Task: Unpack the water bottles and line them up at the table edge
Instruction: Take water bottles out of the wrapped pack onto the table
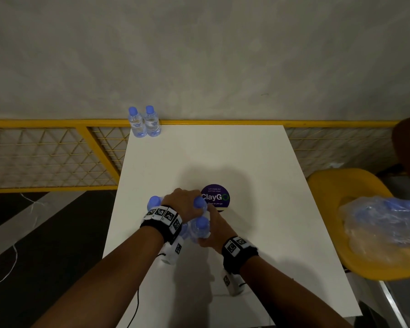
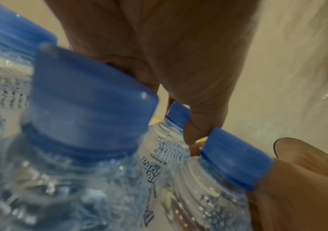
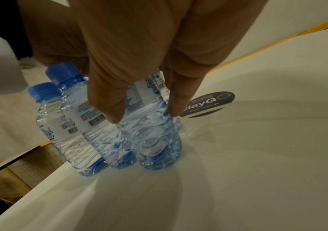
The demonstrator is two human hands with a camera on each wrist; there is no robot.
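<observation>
Several clear water bottles with blue caps stand in a tight cluster [image 1: 194, 223] on the white table [image 1: 223, 150], left of its middle. My left hand [image 1: 185, 202] reaches over the cluster, its fingers curled round the neck of the far bottle [image 1: 199, 202]. In the left wrist view those fingers [image 2: 198, 109] hook behind a blue cap [image 2: 177, 115]. My right hand [image 1: 213, 235] grips the near bottle [image 1: 201, 229]. Its thumb [image 3: 107, 101] and a finger pinch that bottle's body [image 3: 151, 132]. Two more bottles [image 1: 143, 123] stand side by side at the far left table edge.
A round purple ClayGo sticker [image 1: 215, 197] lies just right of the cluster. A yellow chair [image 1: 355, 185] at the right holds crumpled plastic wrap [image 1: 384, 221]. A yellow mesh railing [image 1: 57, 157] runs behind the table. The floor drops away at the left.
</observation>
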